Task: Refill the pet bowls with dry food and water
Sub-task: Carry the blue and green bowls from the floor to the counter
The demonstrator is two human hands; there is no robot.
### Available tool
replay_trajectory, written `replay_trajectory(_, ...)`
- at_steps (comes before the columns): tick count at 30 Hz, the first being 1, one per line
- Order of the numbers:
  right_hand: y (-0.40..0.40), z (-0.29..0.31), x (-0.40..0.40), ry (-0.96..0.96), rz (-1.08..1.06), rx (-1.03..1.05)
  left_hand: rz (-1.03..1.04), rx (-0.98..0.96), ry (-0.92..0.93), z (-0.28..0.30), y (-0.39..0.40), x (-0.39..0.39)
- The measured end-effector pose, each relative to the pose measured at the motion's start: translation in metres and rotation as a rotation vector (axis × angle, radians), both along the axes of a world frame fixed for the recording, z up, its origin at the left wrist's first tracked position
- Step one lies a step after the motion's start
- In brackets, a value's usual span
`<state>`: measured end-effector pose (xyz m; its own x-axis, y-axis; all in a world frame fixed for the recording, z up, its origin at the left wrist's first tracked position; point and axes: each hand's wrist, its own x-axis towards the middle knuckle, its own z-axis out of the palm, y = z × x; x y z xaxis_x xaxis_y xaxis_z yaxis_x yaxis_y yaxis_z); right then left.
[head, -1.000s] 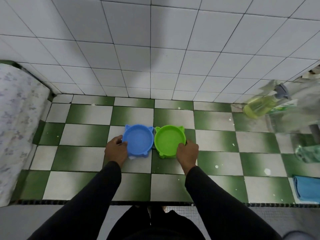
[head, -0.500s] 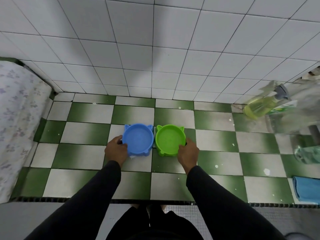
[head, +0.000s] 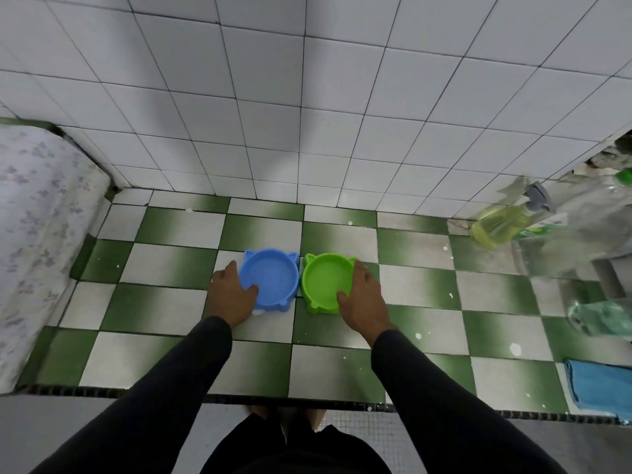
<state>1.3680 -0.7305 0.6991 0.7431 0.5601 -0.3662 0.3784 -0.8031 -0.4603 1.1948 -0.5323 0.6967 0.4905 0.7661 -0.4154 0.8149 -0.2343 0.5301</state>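
Two cat-eared plastic pet bowls stand side by side on the green-and-white checkered counter. The blue bowl is on the left and the green bowl on the right, their rims almost touching. Both look empty. My left hand grips the blue bowl's left rim, thumb over the edge inside. My right hand grips the green bowl's right rim the same way, thumb inside.
A spray bottle of yellow liquid lies at the back right beside clear plastic bottles. A blue cloth sits at the front right edge. A floral-covered surface rises on the left. A white tiled wall closes the back.
Both hands have shifted from resting beside the bowls to gripping their rims, thumbs hooked inside. The bowls stay in about the same place.
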Motion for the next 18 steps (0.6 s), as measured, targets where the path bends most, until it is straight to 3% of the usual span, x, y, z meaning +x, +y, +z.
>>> replay_trajectory(7,0.008,0.029,0.013,-0.063,0.289,-0.130,-0.379,0.301,0.179,0.041,0.010,-0.011)
replay_trajectory(11,0.013,0.048,0.015,-0.153,0.434,-0.228,-0.403,0.398,0.195,0.062,0.010,-0.019)
replay_trajectory(18,0.040,0.096,0.010,-0.121,0.572,-0.306,-0.385,0.282,0.245,0.100,0.017,-0.037)
